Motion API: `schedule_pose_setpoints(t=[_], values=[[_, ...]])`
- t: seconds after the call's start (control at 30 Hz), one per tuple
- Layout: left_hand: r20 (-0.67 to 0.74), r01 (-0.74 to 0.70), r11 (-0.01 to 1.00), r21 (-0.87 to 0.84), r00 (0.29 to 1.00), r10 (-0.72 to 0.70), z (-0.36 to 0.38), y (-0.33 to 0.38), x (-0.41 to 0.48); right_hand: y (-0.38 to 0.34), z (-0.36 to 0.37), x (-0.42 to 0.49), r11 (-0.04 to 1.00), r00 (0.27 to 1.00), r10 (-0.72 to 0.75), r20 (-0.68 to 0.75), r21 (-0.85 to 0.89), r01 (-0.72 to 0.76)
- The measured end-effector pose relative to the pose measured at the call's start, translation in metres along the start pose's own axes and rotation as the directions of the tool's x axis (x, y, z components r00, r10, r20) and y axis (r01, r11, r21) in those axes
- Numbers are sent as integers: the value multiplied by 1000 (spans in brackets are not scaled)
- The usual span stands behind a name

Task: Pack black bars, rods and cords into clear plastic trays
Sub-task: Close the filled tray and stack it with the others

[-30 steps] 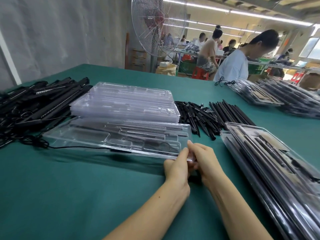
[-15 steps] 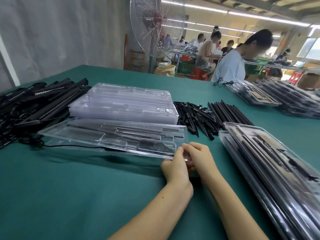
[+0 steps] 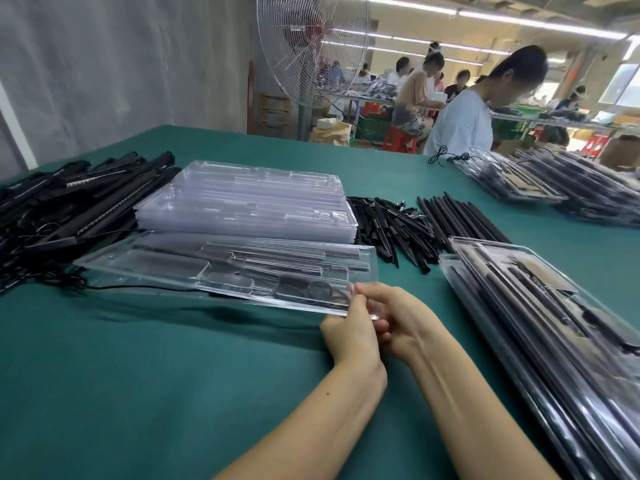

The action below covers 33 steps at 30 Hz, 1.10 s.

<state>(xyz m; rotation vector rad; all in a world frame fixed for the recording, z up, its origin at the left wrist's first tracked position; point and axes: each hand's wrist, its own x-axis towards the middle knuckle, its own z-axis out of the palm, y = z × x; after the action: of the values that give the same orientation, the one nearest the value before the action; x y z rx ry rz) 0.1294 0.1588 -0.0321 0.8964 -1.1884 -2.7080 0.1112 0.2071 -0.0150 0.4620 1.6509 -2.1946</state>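
Observation:
A clear plastic tray lies across the green table in front of me, with black parts and a coiled cord showing through it. My left hand and my right hand both pinch its near right corner, fingers curled on the rim. Behind it rests a stack of empty clear trays. Long black bars with cords are heaped at the left. Short black rods and longer black rods lie to the right of the stack.
A pile of packed trays runs along the right edge near my right arm. More packed trays sit at the far right by a seated person. A standing fan is beyond the table's far edge.
Both hands have stayed at the tray's near right corner, their fingers shifting slightly on the rim. The tray has hardly moved.

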Motion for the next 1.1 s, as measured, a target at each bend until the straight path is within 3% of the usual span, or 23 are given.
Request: schedule_pose_setpoints(t=[0.7, 1.1], values=[[58, 74, 997, 26, 995, -75, -3, 6, 0, 5, -4, 1, 953, 969, -245, -24, -187, 236], [166, 108, 994, 17, 980, -110, -7, 8, 3, 7, -8, 8, 949, 974, -224, -43, -238, 208]])
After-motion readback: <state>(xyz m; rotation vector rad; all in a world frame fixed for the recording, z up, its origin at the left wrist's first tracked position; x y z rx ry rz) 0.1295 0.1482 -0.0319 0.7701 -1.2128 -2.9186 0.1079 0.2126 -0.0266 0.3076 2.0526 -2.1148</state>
